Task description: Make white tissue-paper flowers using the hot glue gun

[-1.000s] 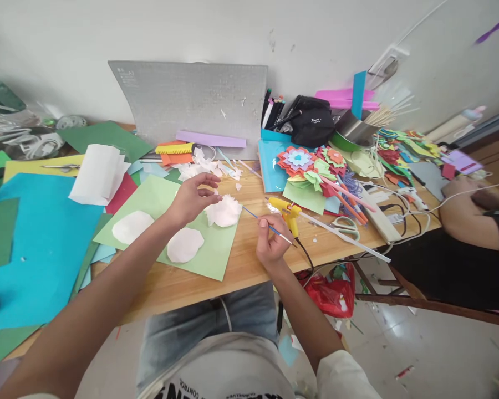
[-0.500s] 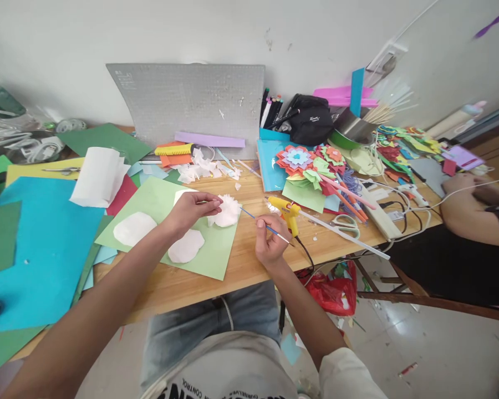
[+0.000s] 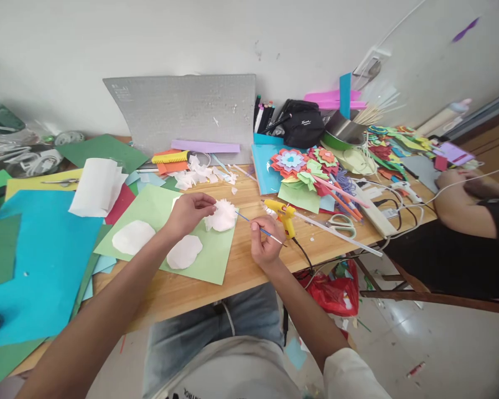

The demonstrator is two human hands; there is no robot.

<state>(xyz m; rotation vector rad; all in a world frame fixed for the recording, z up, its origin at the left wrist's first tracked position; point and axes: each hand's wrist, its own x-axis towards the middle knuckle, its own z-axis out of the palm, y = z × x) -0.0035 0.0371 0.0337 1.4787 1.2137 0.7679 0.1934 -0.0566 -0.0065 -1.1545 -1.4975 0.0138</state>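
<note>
A ruffled white paper flower (image 3: pixel 222 215) lies on the right side of a light green sheet (image 3: pixel 210 266). At its left edge is my left hand (image 3: pixel 192 213), thumb and fingers pinched together; what they pinch is hidden. My right hand (image 3: pixel 266 240) grips a thin blue paintbrush (image 3: pixel 242 215), whose far end points at the flower's right side. Flat white paper pieces, one at the left (image 3: pixel 133 238) and another nearer me (image 3: pixel 184 252), rest on the same sheet. A third piece is partly covered by my left hand.
A yellow glue gun (image 3: pixel 283 213) stands close beyond my right hand, with scissors (image 3: pixel 341 225) to its right. Behind are torn white paper scraps (image 3: pixel 196 173), colourful paper flowers (image 3: pixel 291 161) and a grey cutting mat (image 3: pixel 187 111). Another person's arm (image 3: pixel 461 208) rests at the far right.
The whole view has shifted slightly. Both hands keep nearly the same places beside the white flower, and the paintbrush stays in my right hand.
</note>
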